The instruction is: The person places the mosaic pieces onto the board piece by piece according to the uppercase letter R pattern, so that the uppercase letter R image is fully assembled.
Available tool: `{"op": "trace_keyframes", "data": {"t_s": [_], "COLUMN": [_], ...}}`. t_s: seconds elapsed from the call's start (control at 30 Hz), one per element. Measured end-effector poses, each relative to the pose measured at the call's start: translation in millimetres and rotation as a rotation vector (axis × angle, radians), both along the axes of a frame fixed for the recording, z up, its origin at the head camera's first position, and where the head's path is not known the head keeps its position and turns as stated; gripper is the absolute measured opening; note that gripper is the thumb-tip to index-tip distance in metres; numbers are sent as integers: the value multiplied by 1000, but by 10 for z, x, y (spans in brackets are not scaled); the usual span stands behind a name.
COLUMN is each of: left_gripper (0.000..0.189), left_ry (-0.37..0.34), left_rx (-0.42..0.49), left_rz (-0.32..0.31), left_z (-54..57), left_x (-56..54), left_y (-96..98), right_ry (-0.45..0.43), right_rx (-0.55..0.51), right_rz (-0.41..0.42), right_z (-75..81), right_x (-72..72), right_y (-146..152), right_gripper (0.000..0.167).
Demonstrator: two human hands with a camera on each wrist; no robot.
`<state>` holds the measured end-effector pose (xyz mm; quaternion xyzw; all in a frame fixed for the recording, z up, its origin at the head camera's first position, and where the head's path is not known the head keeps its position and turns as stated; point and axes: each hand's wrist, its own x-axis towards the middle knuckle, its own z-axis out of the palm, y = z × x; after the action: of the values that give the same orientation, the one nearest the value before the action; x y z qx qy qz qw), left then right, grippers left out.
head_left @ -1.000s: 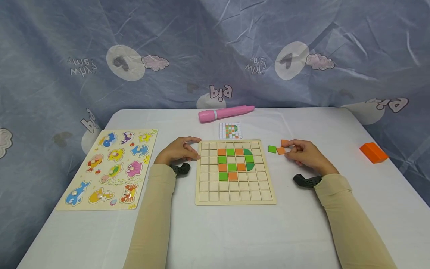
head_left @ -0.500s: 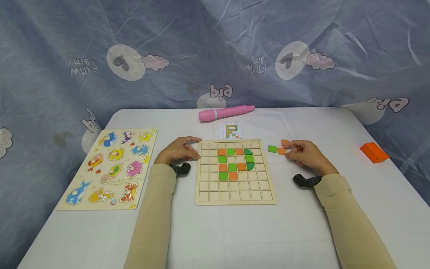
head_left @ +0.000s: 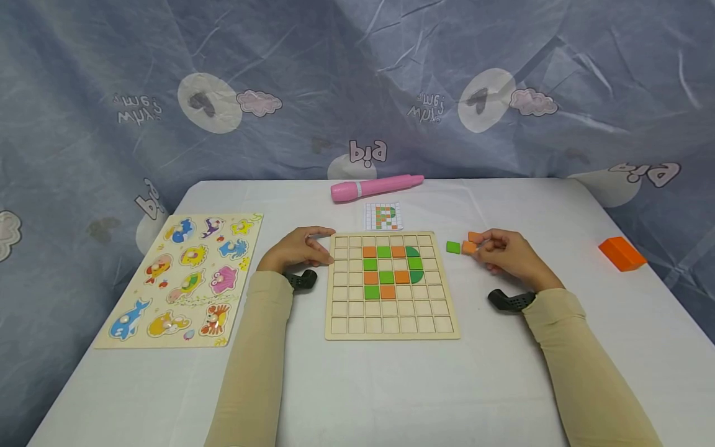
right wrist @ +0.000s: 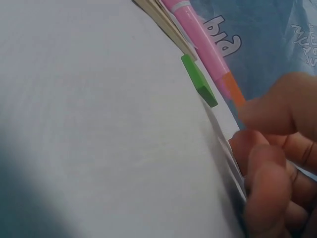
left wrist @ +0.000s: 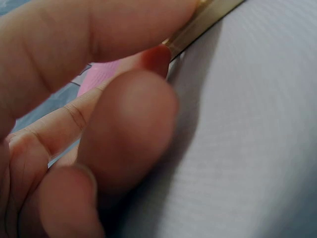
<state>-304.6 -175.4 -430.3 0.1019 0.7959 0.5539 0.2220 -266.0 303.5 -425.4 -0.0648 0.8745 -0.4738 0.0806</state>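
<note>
In the head view, my right hand (head_left: pixel 509 256) pinches an orange square tile (head_left: pixel 468 248) between thumb and finger, right of the wooden grid board (head_left: pixel 340 308). In the right wrist view that orange tile (right wrist: pixel 233 89) sticks out from the fingertips. A green square tile (head_left: pixel 453 247) and a second orange tile (head_left: pixel 474 236) lie close by, the latter partly behind the fingers. My left hand (head_left: pixel 297 249) touches the board's left edge with index finger and thumb apart. Orange and green tiles, some rounded, fill part of the grid.
Behind the board lie a small printed pattern card (head_left: pixel 383 216) and a pink pen-shaped object (head_left: pixel 377 188). A sea-animal peg puzzle (head_left: pixel 179 282) is at the left. An orange block (head_left: pixel 622 254) sits near the table's right edge. A patterned cloth hangs behind.
My right hand has risen slightly, and the nearer orange tile has moved a little up and away from the table's front with it. The left hand and board stay still.
</note>
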Motion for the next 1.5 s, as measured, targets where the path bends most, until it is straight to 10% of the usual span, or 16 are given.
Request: {"op": "trace_keyframes", "data": {"t_s": [0.9,1.5], "left_gripper": [78,78], "left_ry": [13,-6], "left_rx": [-18,-3], "left_rz": [-5,12], "left_z": [14,4], "left_x": [10,5], "left_y": [3,0], "right_ry": [-9,-40], "right_rx": [-159,-120], "right_rz": [208,348], "right_z": [341,267], "right_x": [173,295], "right_y": [-666,-1081], "right_gripper": [34,27]}}
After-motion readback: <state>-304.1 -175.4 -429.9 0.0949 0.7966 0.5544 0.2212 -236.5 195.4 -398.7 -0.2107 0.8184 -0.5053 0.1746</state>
